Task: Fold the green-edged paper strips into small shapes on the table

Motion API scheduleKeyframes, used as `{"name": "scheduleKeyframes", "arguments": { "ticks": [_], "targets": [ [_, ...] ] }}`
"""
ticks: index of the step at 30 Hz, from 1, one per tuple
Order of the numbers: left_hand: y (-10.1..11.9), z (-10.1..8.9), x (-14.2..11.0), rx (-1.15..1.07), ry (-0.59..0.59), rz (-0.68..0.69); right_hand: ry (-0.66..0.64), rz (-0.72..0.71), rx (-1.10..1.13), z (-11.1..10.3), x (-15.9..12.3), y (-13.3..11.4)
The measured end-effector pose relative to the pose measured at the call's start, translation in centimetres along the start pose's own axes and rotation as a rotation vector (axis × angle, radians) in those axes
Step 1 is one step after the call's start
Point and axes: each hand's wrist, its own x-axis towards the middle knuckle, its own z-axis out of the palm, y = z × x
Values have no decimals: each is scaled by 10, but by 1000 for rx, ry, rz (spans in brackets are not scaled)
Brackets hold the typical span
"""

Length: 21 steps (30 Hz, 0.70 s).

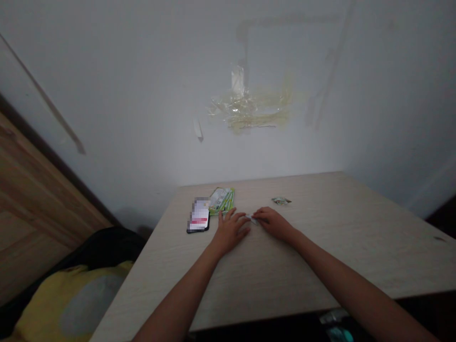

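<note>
My left hand (231,233) rests on the table with its fingers spread, its fingertips at the left end of a small whitish piece (251,218). From the other side, the closed fingers of my right hand (275,223) grip that piece. It is too small and dim to tell its kind. Just beyond my left fingers lie several green-and-white packets (221,199), overlapping. A phone (198,216) with a lit, partly blurred screen lies left of them. Past my right hand is a small crumpled green-and-white wrapper (281,201).
The pale wooden table (171,256) meets a white wall (142,118) at its back edge. Peeling clear tape (242,102) sticks to the wall. At the lower left are a yellow and grey cushion (53,299) and wooden boards (32,190).
</note>
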Motion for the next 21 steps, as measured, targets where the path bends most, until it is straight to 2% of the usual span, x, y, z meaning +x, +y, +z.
{"name": "scheduleKeyframes", "arguments": {
  "ticks": [3,15,21],
  "targets": [
    [0,1,0,31,46,-34,9,9,-1,1,0,0],
    [8,-7,1,150,105,-12,16,-10,-59,0,-2,-8],
    [7,-6,2,160,122,-57,24,-23,-108,2,-2,-9]
  ]
}}
